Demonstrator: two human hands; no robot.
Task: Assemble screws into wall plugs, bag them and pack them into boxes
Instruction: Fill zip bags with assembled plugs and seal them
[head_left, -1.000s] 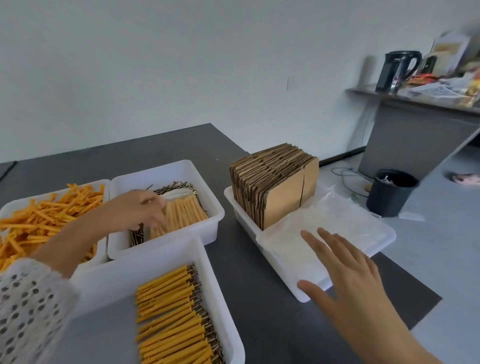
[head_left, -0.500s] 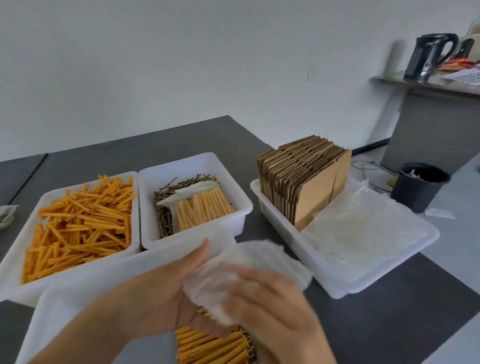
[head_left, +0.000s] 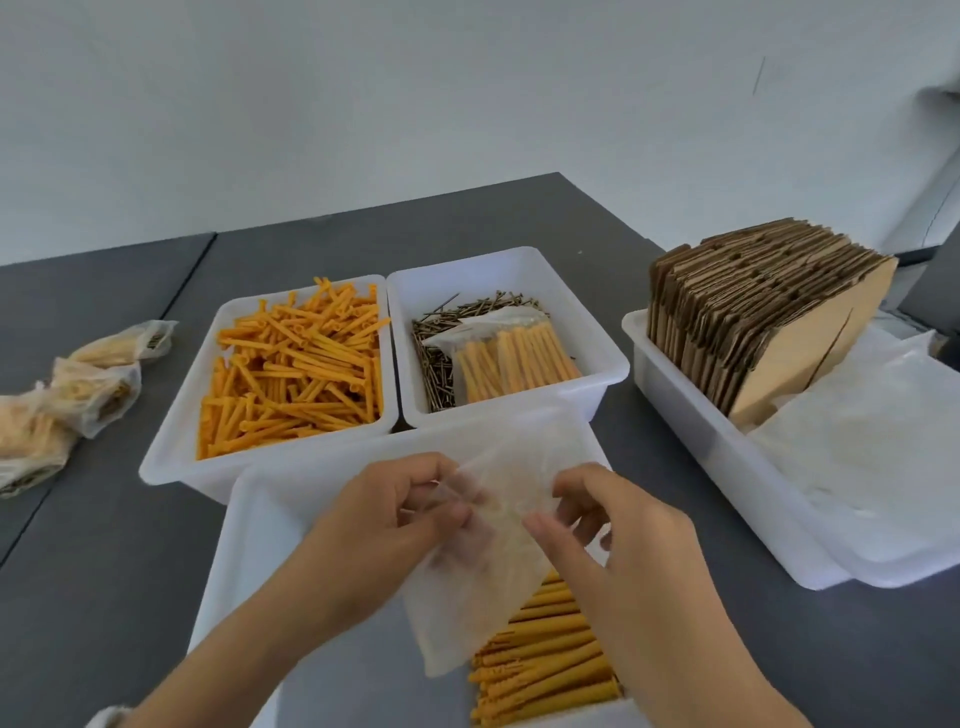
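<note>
Both hands pinch one thin plastic bag (head_left: 483, 561) at its top edge: the left hand (head_left: 384, 525) on the left side, the right hand (head_left: 618, 540) on the right. The bag hangs straight down, right above the filled wall plugs (head_left: 545, 660), which lie in rows in the near white tray (head_left: 260, 519).

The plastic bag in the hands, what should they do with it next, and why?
Probably pull its mouth open. Both hands, left and right, pinch the empty plastic bag at its top, above the assembled plugs waiting in the near tray.
</note>
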